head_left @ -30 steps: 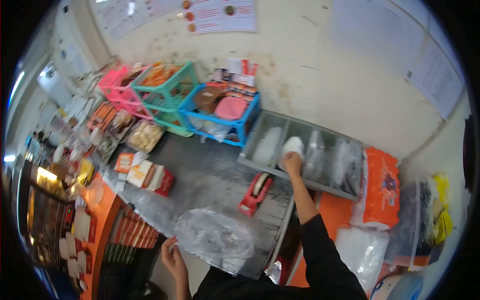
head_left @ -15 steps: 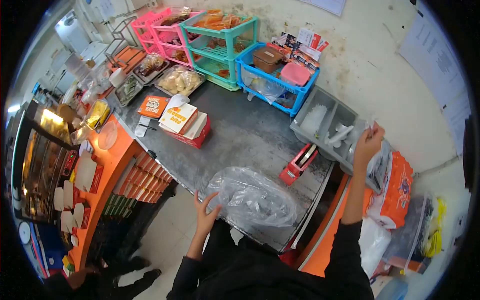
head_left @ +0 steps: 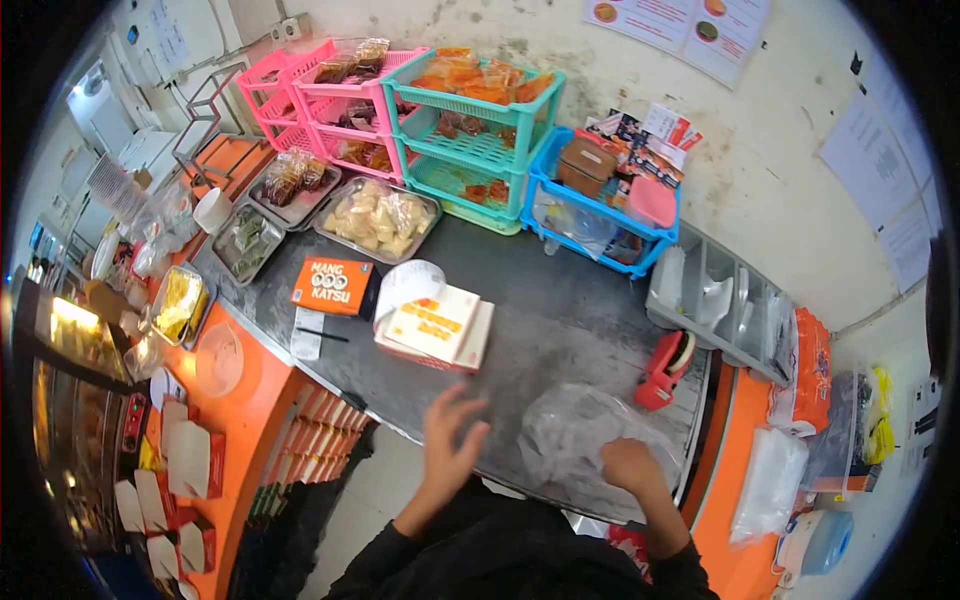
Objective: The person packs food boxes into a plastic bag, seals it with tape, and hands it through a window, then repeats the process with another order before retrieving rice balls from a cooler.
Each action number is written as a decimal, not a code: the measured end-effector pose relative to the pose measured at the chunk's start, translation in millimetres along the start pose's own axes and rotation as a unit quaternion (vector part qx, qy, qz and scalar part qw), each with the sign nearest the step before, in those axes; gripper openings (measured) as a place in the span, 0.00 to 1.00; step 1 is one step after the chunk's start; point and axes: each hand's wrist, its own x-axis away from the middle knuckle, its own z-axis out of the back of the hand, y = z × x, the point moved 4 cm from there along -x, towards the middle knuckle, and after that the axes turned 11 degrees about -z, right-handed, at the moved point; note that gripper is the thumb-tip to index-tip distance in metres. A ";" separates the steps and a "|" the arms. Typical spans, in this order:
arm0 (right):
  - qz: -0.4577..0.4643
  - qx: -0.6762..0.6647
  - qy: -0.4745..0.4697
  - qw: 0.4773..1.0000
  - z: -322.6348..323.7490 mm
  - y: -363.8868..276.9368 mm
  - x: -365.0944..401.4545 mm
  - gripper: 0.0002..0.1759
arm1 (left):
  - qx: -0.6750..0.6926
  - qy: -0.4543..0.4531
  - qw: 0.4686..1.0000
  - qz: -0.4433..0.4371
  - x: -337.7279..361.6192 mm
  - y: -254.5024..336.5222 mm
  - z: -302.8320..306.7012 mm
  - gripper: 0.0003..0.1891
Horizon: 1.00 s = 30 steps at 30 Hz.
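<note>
Clear bag lying lengthwise left-to-right, right hand curled over it (grip unclear), left hand open, apart, tray holding pale food.

one left hand and one right hand. one clear plastic bag, one red tape dispenser, one blue basket, one brown container, one pink container. two stacks of pink baskets, one stack of teal baskets. four food trays, one gray divided tray, one orange-and-black box. several open boxes, too overlapped for an exact count.
</note>
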 end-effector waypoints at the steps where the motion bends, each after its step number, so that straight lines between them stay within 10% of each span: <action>1: -0.004 -0.002 -0.003 1.000 27.7 -11.0 5.3 0.11 | -0.025 0.053 0.998 -0.017 -17.4 -11.3 29.6 0.18; 5: -0.012 -0.344 0.003 0.939 105.3 -60.3 -31.2 0.22 | 0.202 0.294 0.895 0.267 -55.2 -132.5 94.8 0.27; 7: -0.033 -0.769 -0.023 0.638 83.7 -104.2 -81.6 0.35 | 0.229 0.168 0.893 0.350 -64.7 -198.1 89.6 0.28; 11: -0.047 -0.792 -0.011 0.608 54.5 -177.2 -182.1 0.55 | 0.309 -0.123 0.880 0.340 -86.6 -196.4 63.4 0.40; 15: 0.010 -0.768 0.013 0.641 59.7 -186.3 -193.6 0.62 | 0.239 -0.145 0.902 0.328 -104.7 -171.4 70.8 0.40; 17: -0.041 -0.825 -0.118 0.551 63.8 -184.9 -182.8 0.63 | 0.222 -0.140 0.898 0.354 -100.8 -177.6 71.8 0.39; 22: 0.018 -0.832 -0.104 0.544 65.2 -174.9 -161.5 0.60 | 0.171 -0.120 0.914 0.347 -87.4 -148.7 74.9 0.34; 30: 0.044 -0.835 -0.065 0.545 74.5 -36.6 30.4 0.45 | 0.289 -0.187 0.909 0.234 -34.8 68.2 16.2 0.40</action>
